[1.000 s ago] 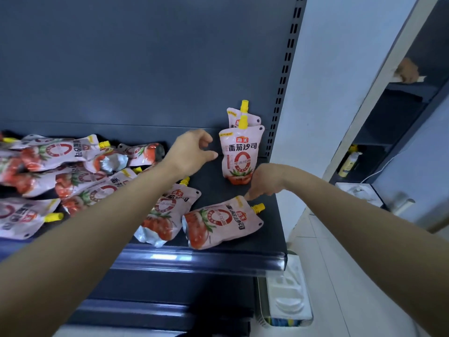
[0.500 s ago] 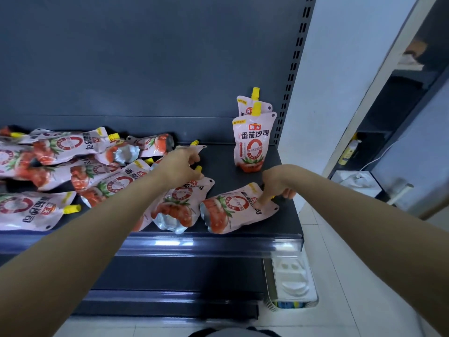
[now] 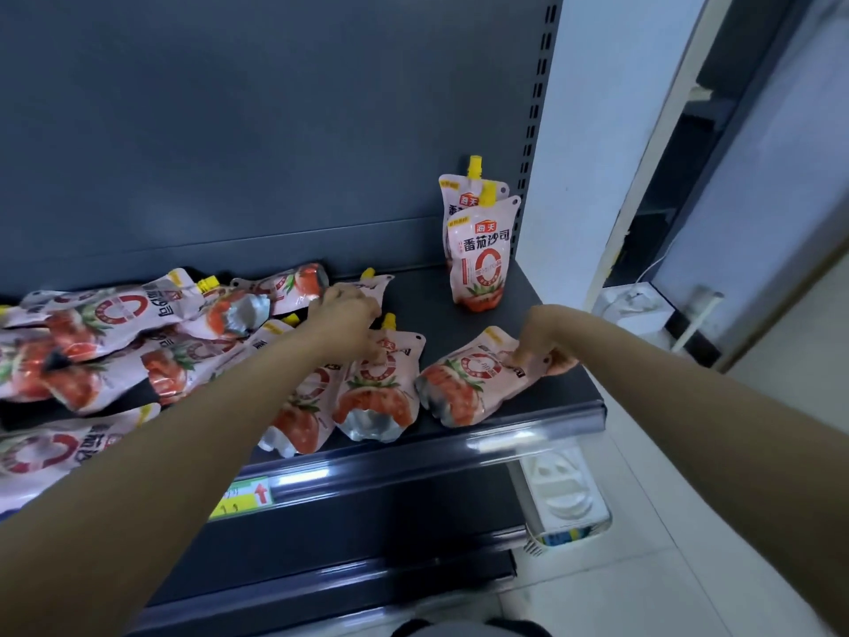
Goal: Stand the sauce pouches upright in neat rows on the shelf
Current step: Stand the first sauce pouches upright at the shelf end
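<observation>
Two pink tomato sauce pouches with yellow caps stand upright, one behind the other point(image 3: 480, 255), at the back right of the dark shelf point(image 3: 565, 383). Several more pouches lie flat in a heap point(image 3: 105, 333) to the left. My right hand point(image 3: 542, 335) pinches the spout end of a flat pouch point(image 3: 464, 383) near the shelf's front right. My left hand point(image 3: 349, 319) rests knuckles-up on the top of another flat pouch point(image 3: 381, 383), fingers curled onto it; its grip is partly hidden.
The shelf's back panel point(image 3: 257, 131) rises behind, with a slotted upright point(image 3: 533, 112) at the right. A price rail with a yellow tag point(image 3: 239, 496) runs along the front lip. A white plastic holder point(image 3: 565, 494) hangs below right. Another shelving unit point(image 3: 735, 154) stands further right.
Both hands dropped from near the upright pouches onto the flat ones at the front. My right hand closed on the spout end of the right-hand pouch; my left settled on the pouch beside it.
</observation>
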A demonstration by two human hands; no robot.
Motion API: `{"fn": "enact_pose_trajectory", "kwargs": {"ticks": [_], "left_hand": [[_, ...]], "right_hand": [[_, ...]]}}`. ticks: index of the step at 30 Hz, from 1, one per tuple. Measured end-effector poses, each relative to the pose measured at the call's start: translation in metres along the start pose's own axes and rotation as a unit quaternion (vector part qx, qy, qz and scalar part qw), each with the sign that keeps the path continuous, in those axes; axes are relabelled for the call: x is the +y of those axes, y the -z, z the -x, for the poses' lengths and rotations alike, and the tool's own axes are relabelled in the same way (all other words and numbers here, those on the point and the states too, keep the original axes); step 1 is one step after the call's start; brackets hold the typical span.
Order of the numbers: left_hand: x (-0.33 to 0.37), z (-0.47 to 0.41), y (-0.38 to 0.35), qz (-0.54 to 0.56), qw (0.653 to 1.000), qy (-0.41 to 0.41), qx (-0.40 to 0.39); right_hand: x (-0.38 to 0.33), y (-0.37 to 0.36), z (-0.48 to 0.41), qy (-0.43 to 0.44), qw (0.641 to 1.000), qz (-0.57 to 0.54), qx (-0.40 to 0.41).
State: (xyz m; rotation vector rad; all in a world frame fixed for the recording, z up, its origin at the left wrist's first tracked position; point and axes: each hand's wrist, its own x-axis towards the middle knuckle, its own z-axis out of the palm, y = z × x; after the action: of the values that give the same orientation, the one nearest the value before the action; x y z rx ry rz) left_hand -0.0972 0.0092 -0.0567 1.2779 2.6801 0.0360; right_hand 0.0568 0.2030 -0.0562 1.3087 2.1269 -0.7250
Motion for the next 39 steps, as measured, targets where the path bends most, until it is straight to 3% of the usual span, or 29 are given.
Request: {"fn": "enact_pose_trajectory", "kwargs": {"ticks": [3,6,12,15,18,24,30,39], "left_hand": [[-0.003,-0.006,-0.001,-0.002,1.000,-0.018,-0.025],[-0.007,-0.014,-0.001,0.006,0.998,-0.032,-0.046],[-0.013,-0.025,-0.004,0.100,0.995,-0.020,-0.003],[-0.011,-0.032,-0.004,0.026,0.998,-0.042,-0.031],[-0.009,-0.040,-0.004,-0.052,0.994,-0.059,-0.070],[-0.006,-0.055,-0.008,-0.135,0.987,-0.053,-0.072],[-0.005,-0.066,-0.008,-0.100,0.989,-0.050,-0.096],[0.003,-0.066,-0.006,-0.001,0.997,-0.078,-0.015]], "right_hand": [[0.002,-0.003,0.007,0.009,0.998,-0.042,0.038],[0.002,0.001,0.021,0.055,0.991,-0.017,0.124],[-0.009,0.024,0.041,0.167,0.953,-0.141,0.208],[-0.020,0.033,0.052,0.221,0.933,-0.143,0.247],[-0.024,0.042,0.059,0.250,0.922,-0.142,0.260],[-0.022,0.053,0.056,0.278,0.911,-0.119,0.280],[-0.019,0.058,0.054,0.286,0.913,-0.109,0.268],[-0.014,0.063,0.047,0.299,0.904,-0.072,0.296]]}}
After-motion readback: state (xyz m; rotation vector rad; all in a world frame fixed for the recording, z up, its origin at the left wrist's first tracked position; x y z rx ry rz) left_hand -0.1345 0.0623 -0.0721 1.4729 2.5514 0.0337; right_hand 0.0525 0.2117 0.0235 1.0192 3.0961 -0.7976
